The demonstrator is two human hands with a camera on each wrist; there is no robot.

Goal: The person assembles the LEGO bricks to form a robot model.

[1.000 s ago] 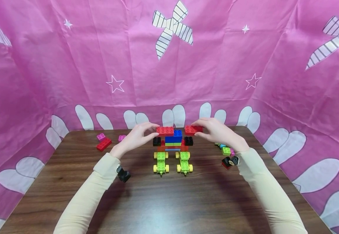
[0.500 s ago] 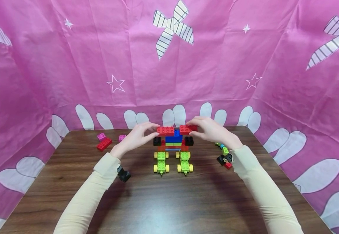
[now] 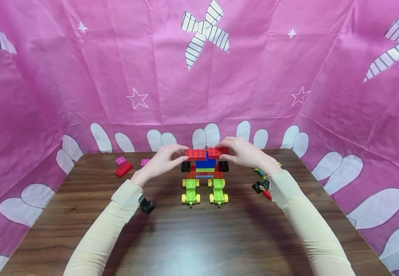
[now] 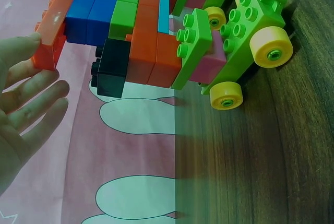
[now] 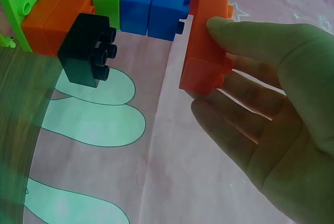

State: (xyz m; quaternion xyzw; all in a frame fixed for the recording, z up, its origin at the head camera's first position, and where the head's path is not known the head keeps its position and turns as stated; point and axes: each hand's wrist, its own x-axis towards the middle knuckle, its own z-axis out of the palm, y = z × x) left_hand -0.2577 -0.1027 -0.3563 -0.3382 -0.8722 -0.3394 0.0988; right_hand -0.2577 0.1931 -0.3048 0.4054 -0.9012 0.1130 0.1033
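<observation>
Red left brick: centre of the frame, lying on the blue bricks and jutting past their left edge.
Left hand: I pinch that brick's outer end with thumb and finger; the left wrist view shows my other fingers loosely spread.
Red right brick: centre, just beside the other, over the right half of the blue bricks; the right wrist view shows blue studs under it, and I cannot tell whether it touches them.
Right hand: thumb on one side, fingers on the other, I pinch its outer end.
Stack: blue on top of green bricks, these on the lower red bricks, a black brick at the left and another at the right.
Wheels: two green cars with yellow wheels, on the table.
Left of frame: two pink bricks and a loose red brick.
Right of frame: small pieces, partly hidden by my sleeve.
Cloth: pink, across the upper frame.
</observation>
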